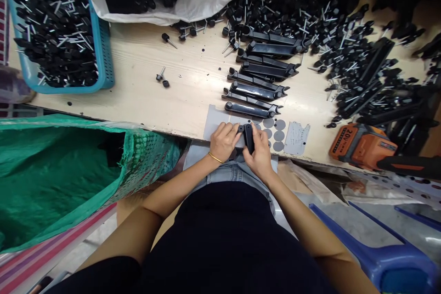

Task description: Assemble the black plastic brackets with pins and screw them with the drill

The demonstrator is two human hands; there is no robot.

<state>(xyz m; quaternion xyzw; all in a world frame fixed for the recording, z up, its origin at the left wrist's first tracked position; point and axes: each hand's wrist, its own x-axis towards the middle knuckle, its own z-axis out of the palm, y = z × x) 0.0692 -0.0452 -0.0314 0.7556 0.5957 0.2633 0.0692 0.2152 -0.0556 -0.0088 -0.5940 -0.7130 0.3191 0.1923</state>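
Note:
Both my hands meet at the near edge of the wooden table [144, 78]. My right hand [260, 154] is wrapped round a short black plastic handle part [248, 137], held upright over a grey sheet of round stickers [275, 131]. My left hand [223, 140] is closed, its fingertips pinching the left end of the same part. Just beyond lies a row of several long black handles [257, 89], side by side.
A blue basket [103, 55] full of black-headed screws stands far left. A white bag [193, 0] and a heap of loose screws [310, 14] fill the back. An orange cordless drill [361, 147] lies right, a green sack [51, 174] hangs left, a blue stool [386, 262] stands near right.

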